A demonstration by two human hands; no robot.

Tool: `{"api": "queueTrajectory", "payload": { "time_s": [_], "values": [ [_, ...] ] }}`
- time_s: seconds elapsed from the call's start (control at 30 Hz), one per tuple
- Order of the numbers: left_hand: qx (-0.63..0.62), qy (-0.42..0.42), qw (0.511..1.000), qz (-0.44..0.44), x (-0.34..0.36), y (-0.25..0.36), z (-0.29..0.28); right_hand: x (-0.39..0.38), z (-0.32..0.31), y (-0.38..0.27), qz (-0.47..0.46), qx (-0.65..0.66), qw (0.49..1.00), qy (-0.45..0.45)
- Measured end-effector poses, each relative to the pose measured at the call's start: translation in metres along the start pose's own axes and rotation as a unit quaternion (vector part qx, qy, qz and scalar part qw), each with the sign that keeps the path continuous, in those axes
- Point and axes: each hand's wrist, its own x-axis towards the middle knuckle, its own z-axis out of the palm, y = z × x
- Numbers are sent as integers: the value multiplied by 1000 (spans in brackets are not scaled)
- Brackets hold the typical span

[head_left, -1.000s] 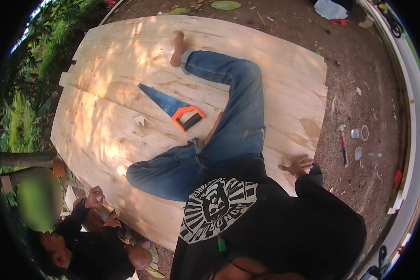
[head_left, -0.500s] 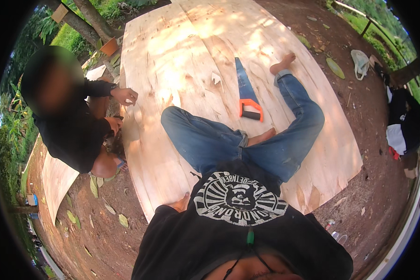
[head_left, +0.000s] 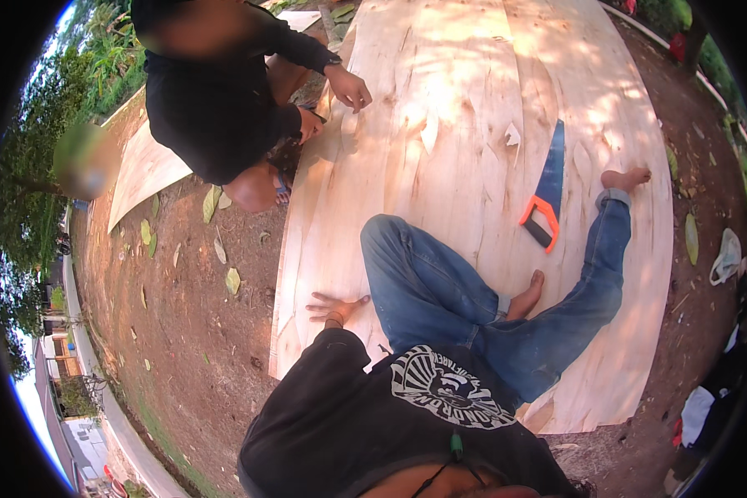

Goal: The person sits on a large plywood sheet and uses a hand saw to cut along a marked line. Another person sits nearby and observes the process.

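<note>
My left hand (head_left: pixel 338 308) rests on the pale plywood sheet (head_left: pixel 432 183) beside my bent left leg, fingers spread and holding nothing. I am sitting on the sheet in jeans with bare feet (head_left: pixel 625 179). A hand saw (head_left: pixel 539 221) with a blue blade and an orange-and-black handle lies flat between my feet and the loose chip (head_left: pixel 512 134) on the wood. My right hand is not visible.
A co-worker (head_left: pixel 203 124) in black crouches at the sheet's upper left edge, one hand (head_left: pixel 349 87) over it. Another plywood piece (head_left: pixel 137 174) lies behind them. Leaves are scattered on the dirt (head_left: pixel 199 299). A white bag (head_left: pixel 726 257) and dark cloth (head_left: pixel 705 402) lie at right.
My view has swung left, so the saw and co-worker appear farther right. My left hand now shows on the plywood; my right hand, seen one second ago, has left the view.
</note>
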Motion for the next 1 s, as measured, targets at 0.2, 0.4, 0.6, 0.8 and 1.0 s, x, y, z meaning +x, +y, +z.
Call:
{"api": "queueTrajectory", "payload": {
  "time_s": [0.2,0.4,0.6,0.8,1.0],
  "values": [
    [30,89,995,-20,-5,15,8,91,-62,-97,-40,146,983,99],
    [-57,-124,991,13,16,14,2,183,-165,-304,-155,290,919,219],
    [-35,-91,995,-8,8,12,-4,214,-162,-317,-164,321,906,220],
    [-51,-35,997,41,13,-1,11,232,-159,-306,-158,329,905,217],
    [-280,-70,947,144,-29,35,-13,230,-148,-281,-164,325,910,200]
  ]
}}
